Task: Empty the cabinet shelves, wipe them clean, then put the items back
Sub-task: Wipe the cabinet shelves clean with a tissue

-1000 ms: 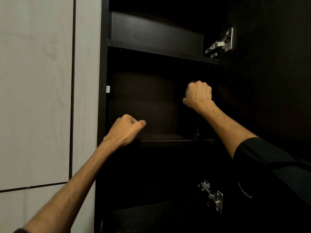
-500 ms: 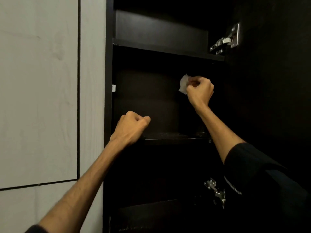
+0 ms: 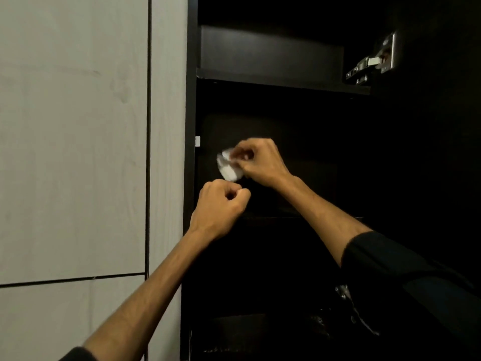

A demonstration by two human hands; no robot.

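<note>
Inside the dark cabinet [image 3: 270, 142], the right hand [image 3: 256, 160] pinches a soft, light white wipe [image 3: 227, 168]; the left hand [image 3: 221, 204] is fisted, seemingly empty.

I count my two hands, left [image 3: 218, 207] and right [image 3: 257, 160], one white wipe [image 3: 227, 169], three dark shelves and two metal hinges.

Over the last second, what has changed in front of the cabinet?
The right hand has swept left across the middle compartment, and the white cloth pinched in its fingers, hidden at first, now shows. The left hand rose slightly and stays fisted, now just below the cloth. The shelves look unchanged.
</note>
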